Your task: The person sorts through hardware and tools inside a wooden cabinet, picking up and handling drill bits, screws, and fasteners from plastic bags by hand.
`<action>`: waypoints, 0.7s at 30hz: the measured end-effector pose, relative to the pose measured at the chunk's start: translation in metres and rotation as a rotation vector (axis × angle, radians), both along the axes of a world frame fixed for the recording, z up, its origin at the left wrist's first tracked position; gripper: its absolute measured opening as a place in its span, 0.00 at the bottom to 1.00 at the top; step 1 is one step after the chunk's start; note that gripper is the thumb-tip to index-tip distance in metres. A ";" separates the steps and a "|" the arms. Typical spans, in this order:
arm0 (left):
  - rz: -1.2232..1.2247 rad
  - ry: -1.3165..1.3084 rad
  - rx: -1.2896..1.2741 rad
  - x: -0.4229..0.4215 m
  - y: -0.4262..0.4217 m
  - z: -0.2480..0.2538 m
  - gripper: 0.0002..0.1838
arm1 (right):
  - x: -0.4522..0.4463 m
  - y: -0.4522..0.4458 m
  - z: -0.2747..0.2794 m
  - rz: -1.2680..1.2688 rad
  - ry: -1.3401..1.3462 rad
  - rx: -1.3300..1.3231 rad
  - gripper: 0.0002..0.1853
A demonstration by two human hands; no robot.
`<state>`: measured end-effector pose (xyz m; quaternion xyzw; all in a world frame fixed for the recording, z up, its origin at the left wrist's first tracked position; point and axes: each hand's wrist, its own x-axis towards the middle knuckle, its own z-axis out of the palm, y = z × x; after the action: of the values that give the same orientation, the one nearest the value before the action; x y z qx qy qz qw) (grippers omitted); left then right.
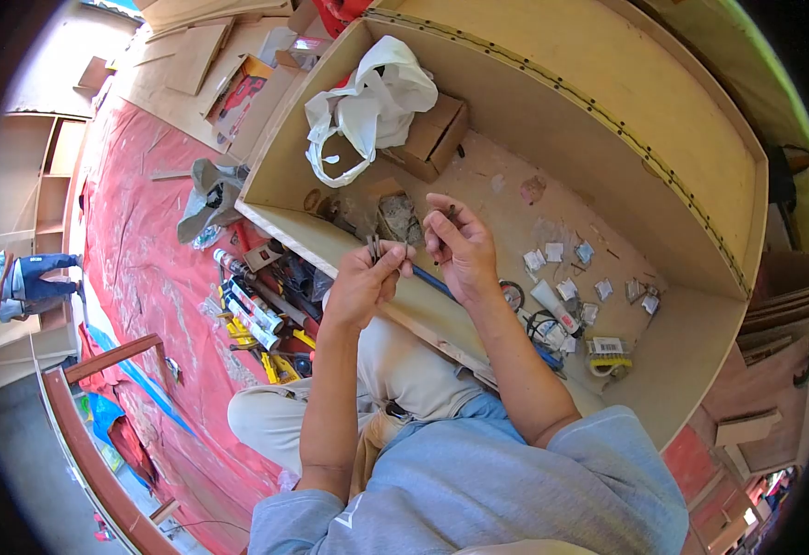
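My left hand [365, 285] is closed, pinching a few thin dark metal pieces [374, 246] that stick up past the fingertips; they look like bits or screws, but are too small to tell. Close beside it, my right hand [463, 248] is raised with fingers curled and the thumb pressed to the index finger. A small dark tip [451, 212] shows at those fingers, its kind unclear. Both hands are over the near wall of an open wooden box [506, 176]. Just behind them, a clear plastic bag of small items [399, 219] lies in the box.
The box also holds a white plastic bag [395, 83], a cardboard carton [437, 139], several small packets [585, 252], a white tube [555, 305] and a yellow-green pack [608, 354]. Sealant tubes [252, 314] and tools lie on red sheeting [155, 250]. A person [39, 277] stands far left.
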<state>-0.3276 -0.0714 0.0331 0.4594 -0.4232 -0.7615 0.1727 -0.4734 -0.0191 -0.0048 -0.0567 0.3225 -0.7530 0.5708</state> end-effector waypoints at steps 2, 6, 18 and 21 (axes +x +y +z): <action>-0.020 -0.013 0.013 0.000 0.000 0.000 0.10 | 0.000 0.001 0.001 0.031 0.007 0.004 0.13; -0.021 -0.073 -0.017 -0.002 0.004 0.005 0.09 | 0.002 0.001 0.000 0.048 0.045 0.018 0.12; -0.009 -0.113 -0.109 -0.003 0.005 0.006 0.10 | 0.001 0.001 0.000 0.005 0.046 0.020 0.06; 0.187 0.305 0.118 0.005 0.002 -0.004 0.14 | 0.000 0.000 0.001 -0.044 0.011 0.046 0.05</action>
<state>-0.3225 -0.0696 0.0292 0.3851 -0.3021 -0.8266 0.2778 -0.4732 -0.0189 -0.0036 -0.0409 0.3441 -0.7573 0.5536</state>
